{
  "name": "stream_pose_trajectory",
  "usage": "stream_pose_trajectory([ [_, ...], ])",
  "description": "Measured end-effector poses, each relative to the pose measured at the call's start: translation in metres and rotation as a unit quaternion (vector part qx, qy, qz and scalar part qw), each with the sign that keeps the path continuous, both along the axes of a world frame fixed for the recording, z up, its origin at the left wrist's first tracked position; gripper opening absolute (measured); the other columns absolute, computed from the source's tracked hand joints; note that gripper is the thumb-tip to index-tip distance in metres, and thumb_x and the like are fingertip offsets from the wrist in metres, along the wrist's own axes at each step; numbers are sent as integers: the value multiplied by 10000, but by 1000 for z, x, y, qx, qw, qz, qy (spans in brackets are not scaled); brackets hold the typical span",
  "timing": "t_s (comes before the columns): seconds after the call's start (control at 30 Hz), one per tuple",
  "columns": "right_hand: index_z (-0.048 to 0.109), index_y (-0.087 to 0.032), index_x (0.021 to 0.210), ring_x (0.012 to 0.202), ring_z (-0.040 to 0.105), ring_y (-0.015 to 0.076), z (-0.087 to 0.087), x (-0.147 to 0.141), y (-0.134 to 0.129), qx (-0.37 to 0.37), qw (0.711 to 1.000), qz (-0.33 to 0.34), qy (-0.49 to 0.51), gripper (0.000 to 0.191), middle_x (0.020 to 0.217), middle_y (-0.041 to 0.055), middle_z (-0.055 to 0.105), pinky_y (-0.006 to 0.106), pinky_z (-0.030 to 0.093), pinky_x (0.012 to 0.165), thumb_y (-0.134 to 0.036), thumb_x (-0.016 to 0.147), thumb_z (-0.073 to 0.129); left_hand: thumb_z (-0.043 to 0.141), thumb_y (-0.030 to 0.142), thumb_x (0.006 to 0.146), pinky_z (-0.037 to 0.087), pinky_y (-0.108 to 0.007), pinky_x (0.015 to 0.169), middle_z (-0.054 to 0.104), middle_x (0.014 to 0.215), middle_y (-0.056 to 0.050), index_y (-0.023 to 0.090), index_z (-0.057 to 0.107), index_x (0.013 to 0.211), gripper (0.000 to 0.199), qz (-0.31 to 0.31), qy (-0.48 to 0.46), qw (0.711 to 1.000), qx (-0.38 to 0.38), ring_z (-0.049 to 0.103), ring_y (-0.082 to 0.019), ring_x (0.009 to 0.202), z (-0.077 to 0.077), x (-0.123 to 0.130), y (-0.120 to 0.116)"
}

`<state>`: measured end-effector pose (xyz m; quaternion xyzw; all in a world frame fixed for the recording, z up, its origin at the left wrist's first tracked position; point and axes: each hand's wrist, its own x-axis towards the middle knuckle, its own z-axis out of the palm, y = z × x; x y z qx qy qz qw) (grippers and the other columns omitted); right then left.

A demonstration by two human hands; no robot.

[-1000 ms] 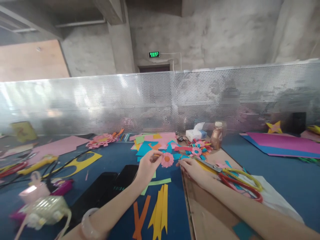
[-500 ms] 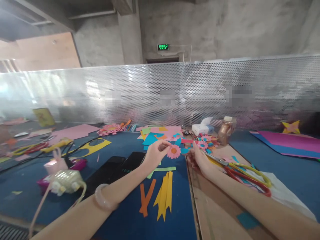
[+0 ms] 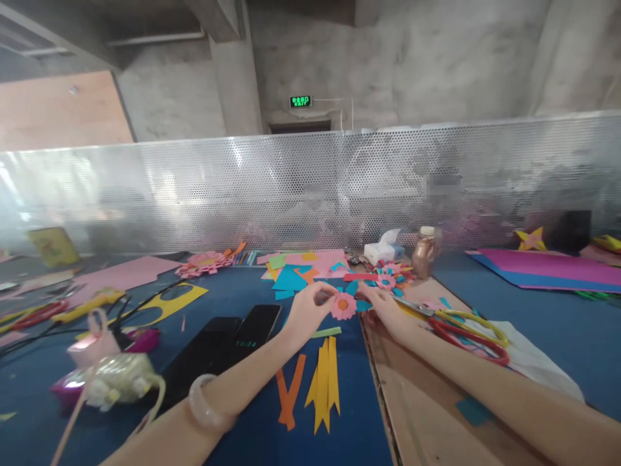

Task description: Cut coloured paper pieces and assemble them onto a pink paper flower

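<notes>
Between my hands is a pink paper flower with an orange centre and blue paper leaves behind it. My left hand pinches the flower at its left edge. My right hand has its fingers closed at a blue leaf on the flower's right side. Below the flower lie yellow paper strips with notched ends, crossed orange strips and a green strip. Scissors with yellow and red handles lie just right of my right hand.
Two dark phones and a pale pouch lie left of my left arm. Further back are blue paper pieces, a tissue box, a brown bottle and several finished flowers. Cardboard lies under my right arm.
The view has turned slightly right. My right hand has moved in closer to the flower, its fingers now at the leaf beside it. My left hand keeps its pinch.
</notes>
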<state>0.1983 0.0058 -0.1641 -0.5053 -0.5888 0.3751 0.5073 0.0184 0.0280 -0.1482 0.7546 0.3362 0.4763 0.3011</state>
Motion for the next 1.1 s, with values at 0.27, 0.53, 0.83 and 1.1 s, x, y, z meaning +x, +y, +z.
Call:
stream_pose_trajectory([
  [0.27,587,-160,684,609,487,101,10,-3,-8,33,997,55,-46,268,645,-14,555,207,353,541,-417,670,660,545,202,736,499,-260,703,668,814,-30,177,606,788,84,-38,-6,999,-13,632,-157,742,-5,0,5],
  [0.53,568,-178,821,524,482,98,-1,-2,2,-22,998,-12,66,279,617,-27,546,208,348,478,-390,657,645,486,258,789,475,-274,745,673,852,-36,183,622,839,163,-28,81,996,-5,620,-159,790,-7,-7,14],
  [0.83,494,-216,1120,616,536,145,-8,3,9,-19,997,-44,66,479,658,-35,581,250,401,572,-324,664,587,701,348,612,423,-253,669,614,783,-30,201,662,695,173,-62,310,948,33,561,-197,787,12,-36,20],
  [1.1,458,-202,1174,823,565,190,1,2,5,-23,999,-31,19,528,793,6,625,294,426,741,-356,684,577,738,316,572,407,-292,821,632,894,-34,222,678,565,112,-82,362,928,14,557,-225,919,25,-48,26],
])
